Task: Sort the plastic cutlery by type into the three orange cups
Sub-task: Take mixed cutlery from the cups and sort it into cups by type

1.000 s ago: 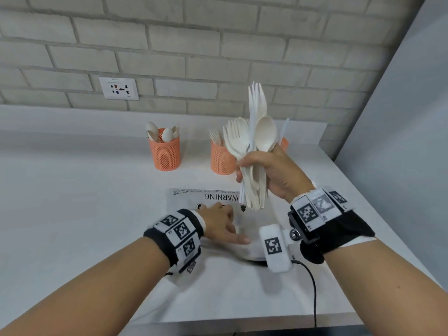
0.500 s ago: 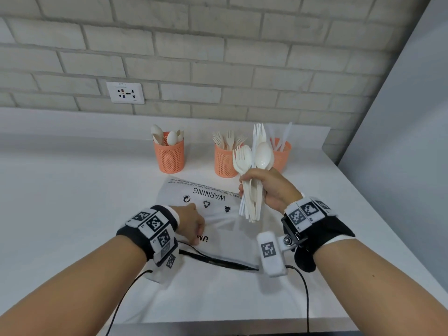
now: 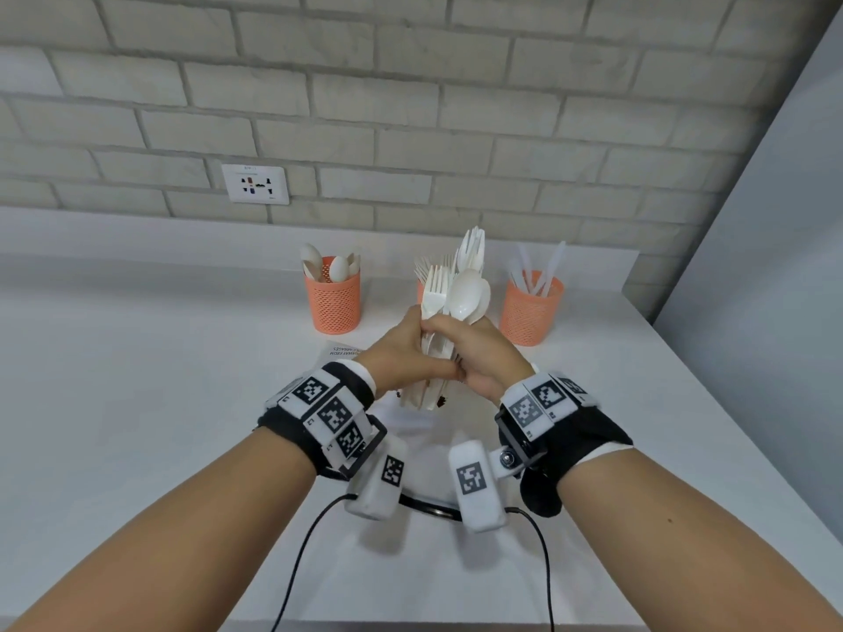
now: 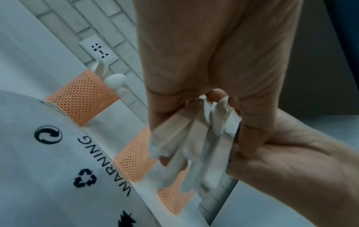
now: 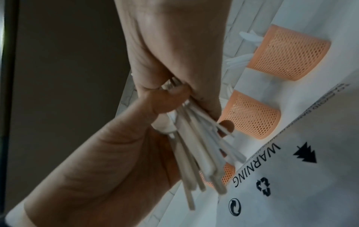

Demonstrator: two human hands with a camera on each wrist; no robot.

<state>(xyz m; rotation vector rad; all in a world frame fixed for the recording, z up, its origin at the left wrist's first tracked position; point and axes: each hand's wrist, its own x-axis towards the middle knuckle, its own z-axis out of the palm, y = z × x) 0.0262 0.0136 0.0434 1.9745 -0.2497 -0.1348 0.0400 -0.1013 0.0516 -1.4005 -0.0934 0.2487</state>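
A bundle of white plastic cutlery (image 3: 451, 303), forks and spoons mixed, stands upright above the counter with both hands wrapped round its handles. My left hand (image 3: 408, 346) grips it from the left and my right hand (image 3: 476, 351) from the right, their fingers touching. The wrist views show the handles (image 4: 196, 145) (image 5: 196, 147) fanning out below the fists. At the back stand three orange mesh cups: the left cup (image 3: 335, 303) holds spoons, the middle cup (image 3: 419, 291) with forks is mostly hidden behind the bundle, and the right cup (image 3: 529, 314) holds knives.
A white plastic bag (image 4: 58, 169) printed WARNING lies flat on the counter under the hands. A wall socket (image 3: 255, 184) sits in the brick wall. A grey panel (image 3: 766, 221) closes the right side. Black cables (image 3: 296, 563) trail over the counter's front edge.
My left hand has come up off the bag and closed round the bundle beside my right hand. The bundle has come down and in towards the middle cup.
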